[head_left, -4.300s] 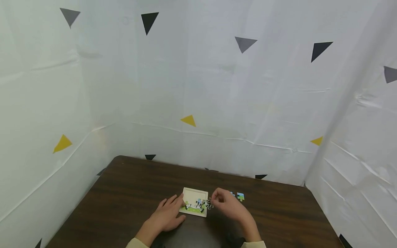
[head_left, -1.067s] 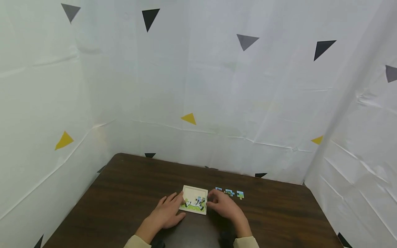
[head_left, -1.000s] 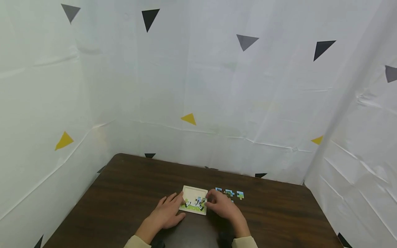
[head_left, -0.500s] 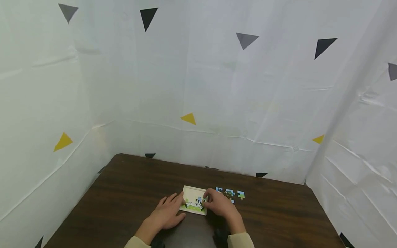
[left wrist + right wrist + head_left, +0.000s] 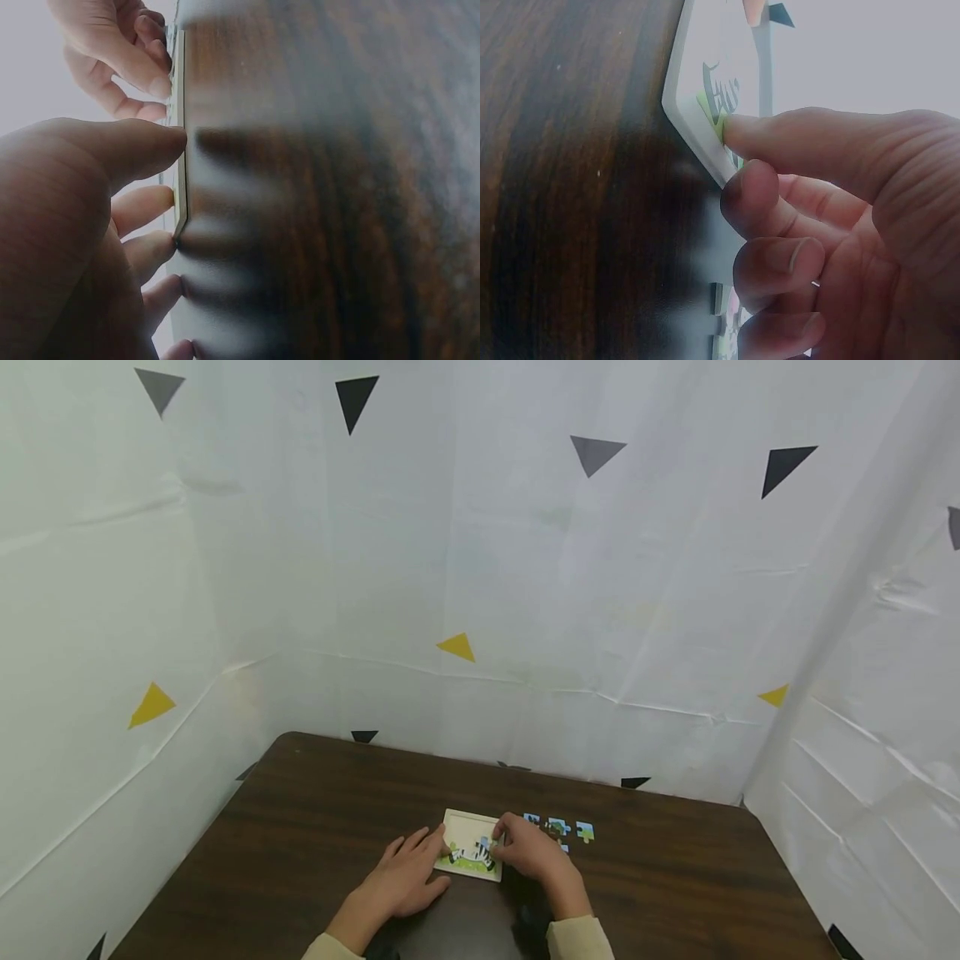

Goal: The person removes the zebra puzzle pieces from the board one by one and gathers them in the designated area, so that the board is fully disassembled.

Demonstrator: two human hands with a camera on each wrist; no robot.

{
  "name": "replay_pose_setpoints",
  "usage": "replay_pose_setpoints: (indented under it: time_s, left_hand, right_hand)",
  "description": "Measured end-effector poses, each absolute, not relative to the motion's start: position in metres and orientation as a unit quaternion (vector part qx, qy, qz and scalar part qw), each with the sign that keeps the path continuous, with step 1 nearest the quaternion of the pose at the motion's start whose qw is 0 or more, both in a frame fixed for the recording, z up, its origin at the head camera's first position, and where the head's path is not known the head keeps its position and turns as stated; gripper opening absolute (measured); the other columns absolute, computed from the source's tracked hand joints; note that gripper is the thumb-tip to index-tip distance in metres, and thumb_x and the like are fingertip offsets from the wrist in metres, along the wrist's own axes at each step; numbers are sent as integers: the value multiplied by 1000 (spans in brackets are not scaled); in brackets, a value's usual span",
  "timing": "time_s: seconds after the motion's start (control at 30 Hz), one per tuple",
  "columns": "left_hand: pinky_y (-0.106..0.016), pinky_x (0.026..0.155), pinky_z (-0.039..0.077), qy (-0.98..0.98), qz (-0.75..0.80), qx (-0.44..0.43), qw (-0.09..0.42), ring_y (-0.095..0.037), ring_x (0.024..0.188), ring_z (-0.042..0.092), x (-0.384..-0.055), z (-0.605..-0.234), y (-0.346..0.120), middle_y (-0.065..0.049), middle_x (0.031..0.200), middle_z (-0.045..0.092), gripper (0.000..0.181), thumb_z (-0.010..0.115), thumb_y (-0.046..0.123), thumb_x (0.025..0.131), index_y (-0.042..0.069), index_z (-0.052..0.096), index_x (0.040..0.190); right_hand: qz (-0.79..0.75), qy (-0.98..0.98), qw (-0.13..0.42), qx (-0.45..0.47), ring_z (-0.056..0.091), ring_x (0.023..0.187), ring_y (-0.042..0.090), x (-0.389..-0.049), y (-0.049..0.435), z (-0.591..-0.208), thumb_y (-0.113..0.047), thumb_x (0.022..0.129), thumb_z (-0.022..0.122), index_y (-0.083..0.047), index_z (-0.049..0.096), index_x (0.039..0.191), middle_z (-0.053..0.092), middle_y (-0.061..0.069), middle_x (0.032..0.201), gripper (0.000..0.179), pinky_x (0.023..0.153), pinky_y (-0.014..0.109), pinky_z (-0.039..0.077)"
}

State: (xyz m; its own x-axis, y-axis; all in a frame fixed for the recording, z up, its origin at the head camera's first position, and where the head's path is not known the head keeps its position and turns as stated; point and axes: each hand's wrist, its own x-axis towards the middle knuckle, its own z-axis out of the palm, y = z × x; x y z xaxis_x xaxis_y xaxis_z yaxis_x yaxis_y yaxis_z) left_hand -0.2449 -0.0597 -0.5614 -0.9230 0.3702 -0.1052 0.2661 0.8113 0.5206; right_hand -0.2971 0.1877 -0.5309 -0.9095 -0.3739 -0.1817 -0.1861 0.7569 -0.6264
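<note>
Zebra jigsaw tray (image 5: 465, 828) is touched by the spread left hand (image 5: 405, 878); a puzzle piece (image 5: 721, 129) is pinched by the right hand (image 5: 531, 850).

Rm type unclear; screened-off spot: wht sheeting (image 5: 480, 552) w/ triangles (image 5: 595, 452), 3 sides; dk woodgrain tbl (image 5: 675, 868).
</note>
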Motion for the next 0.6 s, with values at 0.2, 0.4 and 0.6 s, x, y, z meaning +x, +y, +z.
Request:
replay_pose_setpoints:
  time_s: [0.2, 0.4, 0.6]
  left_hand:
    - [-70, 129, 23, 948, 250, 168, 100, -37, 162, 34, -245, -562, -60, -5, 163, 54, 76, 70, 41, 105, 11, 36, 166]
    - [-71, 129, 23, 947, 256, 170, 99, -38, 162, 33, -245, -562, -60, -4, 162, 55, 79, 70, 40, 105, 10, 33, 168]
    - [-71, 129, 22, 944, 262, 170, 106, -39, 162, 32, -246, -564, -61, -9, 169, 46, 73, 70, 40, 105, 14, 38, 165]
  right_hand:
    - [-313, 926, 153, -146, 53, 71, 20, -298, 187, -531, -18, 101, 74, -8, 63, 112, 60, 5, 89, 19, 59, 35, 42]
    - [-305, 930, 143, -146, 53, 68, 20, -297, 187, -531, -18, 101, 76, -9, 61, 113, 60, 5, 87, 21, 58, 35, 42]
    - [-285, 938, 125, -153, 52, 65, 17, -296, 188, -531, -23, 101, 78, -12, 60, 108, 59, 2, 83, 22, 56, 34, 40]
